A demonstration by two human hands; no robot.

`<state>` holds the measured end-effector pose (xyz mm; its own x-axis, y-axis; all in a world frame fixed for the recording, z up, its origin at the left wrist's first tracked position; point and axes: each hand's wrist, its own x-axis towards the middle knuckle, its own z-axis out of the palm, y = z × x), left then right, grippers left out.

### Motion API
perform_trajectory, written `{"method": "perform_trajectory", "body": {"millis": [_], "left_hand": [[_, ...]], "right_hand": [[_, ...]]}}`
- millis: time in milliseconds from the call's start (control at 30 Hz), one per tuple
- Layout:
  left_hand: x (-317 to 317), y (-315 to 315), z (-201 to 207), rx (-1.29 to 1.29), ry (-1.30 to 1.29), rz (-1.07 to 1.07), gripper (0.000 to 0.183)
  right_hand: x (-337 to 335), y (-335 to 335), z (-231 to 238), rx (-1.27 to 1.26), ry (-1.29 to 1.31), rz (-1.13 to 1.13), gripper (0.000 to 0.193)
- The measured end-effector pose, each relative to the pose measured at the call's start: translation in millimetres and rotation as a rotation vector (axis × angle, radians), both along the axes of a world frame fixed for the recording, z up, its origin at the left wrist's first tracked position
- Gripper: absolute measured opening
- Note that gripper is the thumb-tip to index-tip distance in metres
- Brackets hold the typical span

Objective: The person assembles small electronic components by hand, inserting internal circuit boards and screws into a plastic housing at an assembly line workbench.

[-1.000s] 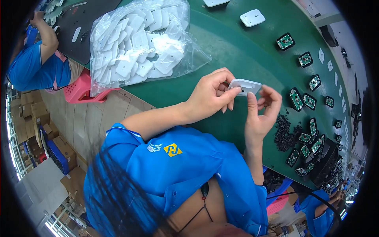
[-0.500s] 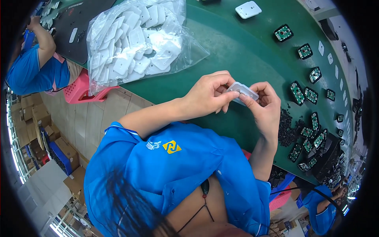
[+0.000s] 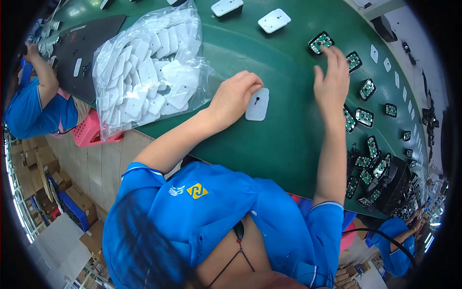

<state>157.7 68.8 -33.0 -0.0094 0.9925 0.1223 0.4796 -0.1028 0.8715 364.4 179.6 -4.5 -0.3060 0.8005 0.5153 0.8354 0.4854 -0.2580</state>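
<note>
My left hand [image 3: 238, 96] pinches a white plastic cover plate [image 3: 258, 110] by its upper left edge, over the green table. The plate has rounded corners, and a small dark piece shows on its face. To the right, my right hand [image 3: 333, 79] stretches forward with the thumb apart from the fingers. Its fingertips reach the near edge of a black housing with a green circuit board [image 3: 319, 42]; whether they touch it I cannot tell. Another black housing [image 3: 353, 61] with a board lies just right of those fingers.
A clear plastic bag [image 3: 149, 77] full of white plates lies at the left. Two white-topped units [image 3: 275, 21] stand at the back. Several board housings [image 3: 368, 164] and small black parts cover the right side. Co-workers in blue sit at far left [image 3: 36, 103] and lower right.
Both hands held the white plate together before. The right hand has let go and moved forward to a board housing; the left has shifted left and lowered the plate toward the table.
</note>
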Motion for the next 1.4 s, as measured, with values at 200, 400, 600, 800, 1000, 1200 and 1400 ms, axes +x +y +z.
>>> {"method": "perform_trajectory", "body": {"millis": [200,400,600,800,1000,1200,1400], "left_hand": [[13,1,0,0.109,0.331,-0.05,0.006],[16,-16,15,0.243,0.444,0.009,0.042],[20,-36,14,0.227,0.559,0.009,0.074],[17,-36,12,0.262,0.538,-0.08,0.067],[0,-26,2,0.299,0.405,-0.295,0.062],[-12,-31,4,0.219,-0.039,-0.232,0.059],[-22,-40,1,0.288,-0.006,-0.269,0.053]], "right_hand": [[9,87,-28,0.067,-0.239,0.145,0.036],[10,46,-5,-0.086,0.099,0.149,0.043],[32,-54,23,-0.815,0.446,0.142,0.027],[43,-97,21,-0.482,0.035,0.062,0.033],[46,-114,10,-0.37,0.081,0.103,0.039],[10,-113,18,-0.334,0.219,0.389,0.04],[-9,-100,18,-0.376,0.133,0.503,0.038]]}}
